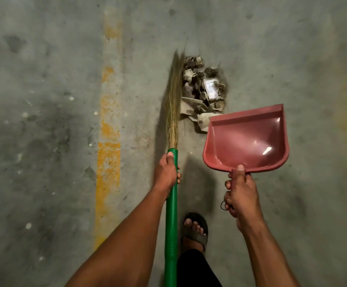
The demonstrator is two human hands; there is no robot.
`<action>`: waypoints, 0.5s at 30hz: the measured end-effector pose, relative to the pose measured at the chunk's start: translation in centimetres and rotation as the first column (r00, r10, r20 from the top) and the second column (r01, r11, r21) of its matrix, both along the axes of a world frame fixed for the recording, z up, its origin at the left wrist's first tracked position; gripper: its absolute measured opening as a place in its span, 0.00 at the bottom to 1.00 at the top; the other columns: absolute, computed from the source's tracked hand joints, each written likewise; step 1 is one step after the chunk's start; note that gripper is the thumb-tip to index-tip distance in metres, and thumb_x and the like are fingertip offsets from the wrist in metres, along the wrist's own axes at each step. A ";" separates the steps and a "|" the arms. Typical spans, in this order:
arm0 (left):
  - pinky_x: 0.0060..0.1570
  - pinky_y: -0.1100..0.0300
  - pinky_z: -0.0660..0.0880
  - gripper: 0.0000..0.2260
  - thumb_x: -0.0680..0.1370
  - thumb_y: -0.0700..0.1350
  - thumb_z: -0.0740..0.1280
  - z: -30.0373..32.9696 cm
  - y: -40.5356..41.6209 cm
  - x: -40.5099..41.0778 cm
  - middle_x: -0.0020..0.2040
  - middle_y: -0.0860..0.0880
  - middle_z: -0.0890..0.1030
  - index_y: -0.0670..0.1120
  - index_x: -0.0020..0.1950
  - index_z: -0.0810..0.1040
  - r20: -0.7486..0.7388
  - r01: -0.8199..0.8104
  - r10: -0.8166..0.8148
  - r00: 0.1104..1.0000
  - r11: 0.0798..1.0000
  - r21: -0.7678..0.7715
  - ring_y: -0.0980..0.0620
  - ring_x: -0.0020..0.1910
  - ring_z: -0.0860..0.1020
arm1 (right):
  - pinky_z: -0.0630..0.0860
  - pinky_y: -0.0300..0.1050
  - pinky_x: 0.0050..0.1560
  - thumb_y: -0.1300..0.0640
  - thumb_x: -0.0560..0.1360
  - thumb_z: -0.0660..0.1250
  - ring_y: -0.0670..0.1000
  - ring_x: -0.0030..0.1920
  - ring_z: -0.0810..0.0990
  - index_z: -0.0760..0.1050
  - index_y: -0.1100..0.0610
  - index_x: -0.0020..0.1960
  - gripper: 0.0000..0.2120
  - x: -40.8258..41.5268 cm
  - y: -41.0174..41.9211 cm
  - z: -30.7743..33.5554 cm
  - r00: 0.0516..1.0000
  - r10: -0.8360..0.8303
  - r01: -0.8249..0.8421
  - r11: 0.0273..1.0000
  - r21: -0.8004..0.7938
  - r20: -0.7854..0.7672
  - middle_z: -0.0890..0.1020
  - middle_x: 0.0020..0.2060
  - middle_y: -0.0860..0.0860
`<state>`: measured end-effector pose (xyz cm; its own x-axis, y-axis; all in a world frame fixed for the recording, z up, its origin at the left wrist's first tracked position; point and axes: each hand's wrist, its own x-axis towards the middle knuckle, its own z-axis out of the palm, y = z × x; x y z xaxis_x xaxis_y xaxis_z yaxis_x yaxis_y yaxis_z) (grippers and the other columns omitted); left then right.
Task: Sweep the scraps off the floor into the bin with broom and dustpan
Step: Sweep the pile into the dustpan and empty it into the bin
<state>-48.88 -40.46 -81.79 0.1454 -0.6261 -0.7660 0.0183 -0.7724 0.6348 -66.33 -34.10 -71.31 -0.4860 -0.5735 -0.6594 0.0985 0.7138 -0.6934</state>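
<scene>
Broom (172,125) is gripped by the left hand (167,172), fingers wrapped closed around the green handle just below the straw bristles; bristles are laid on the concrete floor (44,121), pointing toward the top of the frame. Scraps (202,88) are piled at centre frame, touching the right side of the bristles. Red dustpan (246,139) is held by the right hand (240,197), fingers closed on its handle, thumb on top; its near-left corner overlaps the lower edge of the pile. Whether the pan touches the floor cannot be told. A worn yellow stripe (108,158) is seen left of the broom. A sandalled foot (196,230) is seen at bottom centre.
</scene>
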 end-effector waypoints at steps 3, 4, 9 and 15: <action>0.32 0.54 0.76 0.13 0.88 0.55 0.55 0.6 0.7 -0.6 0.41 0.46 0.80 0.53 0.64 0.76 0.015 0.036 -0.036 0.999 0.999 -0.026 0.49 0.32 0.76 | 0.66 0.39 0.23 0.36 0.85 0.54 0.47 0.22 0.66 0.72 0.52 0.48 0.21 0.7 0.5 -0.1 1.000 0.005 -0.005 1.000 0.010 0.009 0.73 0.37 0.52; 0.32 0.54 0.76 0.13 0.88 0.56 0.56 0.7 1.0 -0.5 0.41 0.46 0.80 0.53 0.64 0.76 0.015 0.029 -0.028 0.999 0.999 -0.032 0.49 0.32 0.76 | 0.66 0.39 0.23 0.36 0.85 0.54 0.47 0.23 0.66 0.72 0.52 0.48 0.21 0.9 0.7 -0.1 1.000 0.010 -0.010 1.000 0.013 0.013 0.73 0.37 0.52; 0.29 0.55 0.73 0.13 0.85 0.62 0.60 1.5 2.9 1.0 0.39 0.47 0.77 0.57 0.63 0.75 -0.031 -0.071 0.067 0.997 0.990 -0.124 0.49 0.30 0.74 | 0.67 0.40 0.22 0.36 0.85 0.53 0.47 0.23 0.66 0.72 0.53 0.49 0.22 1.3 1.9 0.1 1.000 0.008 -0.008 1.000 0.016 0.020 0.74 0.37 0.53; 0.25 0.58 0.71 0.07 0.88 0.55 0.57 0.0 6.2 1.6 0.38 0.45 0.75 0.56 0.62 0.69 0.107 -0.298 0.304 0.947 0.952 -0.064 0.50 0.24 0.72 | 0.68 0.41 0.24 0.35 0.85 0.54 0.48 0.22 0.67 0.73 0.51 0.48 0.22 1.5 4.0 -0.6 1.000 0.018 -0.019 0.999 0.043 0.018 0.75 0.37 0.53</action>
<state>-47.27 -34.28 -81.75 0.4173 -0.5740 -0.7045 0.1707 -0.7119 0.6812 -64.88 -30.07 -71.89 -0.4641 -0.5532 -0.6918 0.0969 0.7446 -0.6604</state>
